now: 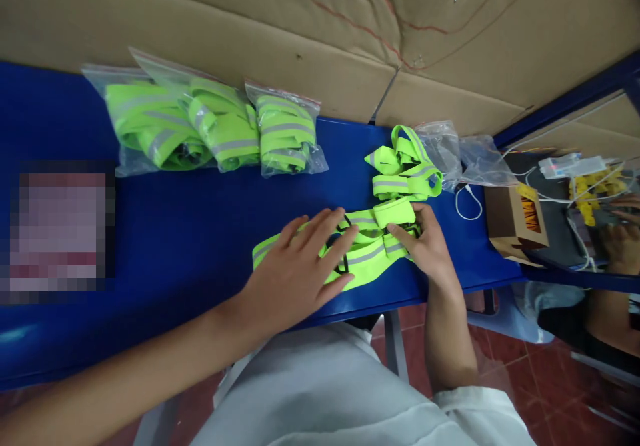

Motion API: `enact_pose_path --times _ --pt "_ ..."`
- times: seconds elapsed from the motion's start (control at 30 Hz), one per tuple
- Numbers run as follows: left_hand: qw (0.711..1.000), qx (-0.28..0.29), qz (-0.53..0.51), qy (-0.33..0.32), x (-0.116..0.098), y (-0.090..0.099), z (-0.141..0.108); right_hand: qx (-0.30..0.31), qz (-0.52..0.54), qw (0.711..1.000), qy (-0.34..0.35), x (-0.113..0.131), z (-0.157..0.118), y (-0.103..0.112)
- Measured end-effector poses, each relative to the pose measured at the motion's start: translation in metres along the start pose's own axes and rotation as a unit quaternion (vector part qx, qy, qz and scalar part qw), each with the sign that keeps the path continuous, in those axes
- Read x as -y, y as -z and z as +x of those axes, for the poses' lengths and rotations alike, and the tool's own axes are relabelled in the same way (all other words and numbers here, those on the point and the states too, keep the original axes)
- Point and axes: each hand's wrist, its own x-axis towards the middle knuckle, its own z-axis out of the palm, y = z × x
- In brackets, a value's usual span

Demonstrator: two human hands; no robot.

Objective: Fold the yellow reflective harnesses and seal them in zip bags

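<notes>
A neon-green reflective strap (367,254) with grey stripes and black buckles lies on the blue table in front of me, partly folded. Spread flat over its left part is my left hand (295,269), fingers apart. My right hand (425,239) pinches the strap's folded right end between thumb and fingers. Just beyond that end sits another loosely coiled green strap (405,169). Three clear zip bags with rolled green straps stand along the back: left bag (155,123), middle bag (225,126) and right bag (286,133).
Clear plastic bags (445,149) lie at the back right, near a white cable (469,205) and a cardboard box (510,223). A pixelated rectangle (55,226) is at the left. Beyond the blue frame at the right, another person's hand (623,243) is near yellow pieces (597,189).
</notes>
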Motion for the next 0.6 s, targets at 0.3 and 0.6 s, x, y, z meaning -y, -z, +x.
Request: enact_pose_path --times 0.3,0.6 --pt "0.995 0.056 0.03 -0.075 -0.006 -0.027 0.004 -0.029 -0.097 0.995 0.001 -0.008 0.004 0.022" --pt "0.998 0.046 0.015 -0.041 0.004 -0.014 -0.009 -0.01 -0.076 0.997 -0.003 -0.014 0.006 0.026"
